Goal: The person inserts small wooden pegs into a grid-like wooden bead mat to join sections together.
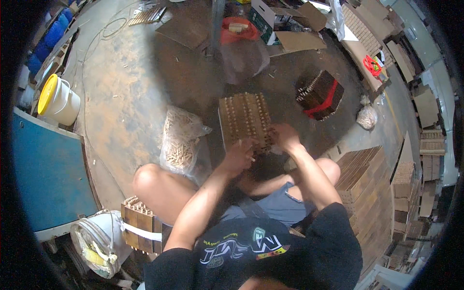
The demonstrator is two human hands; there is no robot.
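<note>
On the floor in front of my crossed legs stands a block of brown wooden boards (235,117), with rows of short pale dowels standing up from its top. My left hand (240,155) is curled at the near edge of the block, with a pale wooden dowel (251,158) showing at its fingers. My right hand (286,137) is closed at the block's right near corner, its fingertips against the end of a dowel row. What it pinches is too small to make out. Left of the block lies a clear plastic bag (180,150) full of loose dowels.
A doweled block tied with red band (328,99) sits at far right. Another with white strap (141,230) stands beside my left knee. Stacked boards (362,188) rise at my right. White buckets, (65,104) one yellow-lidded, stand left. Cardboard (299,42) and a red-rimmed sack (240,31) lie ahead.
</note>
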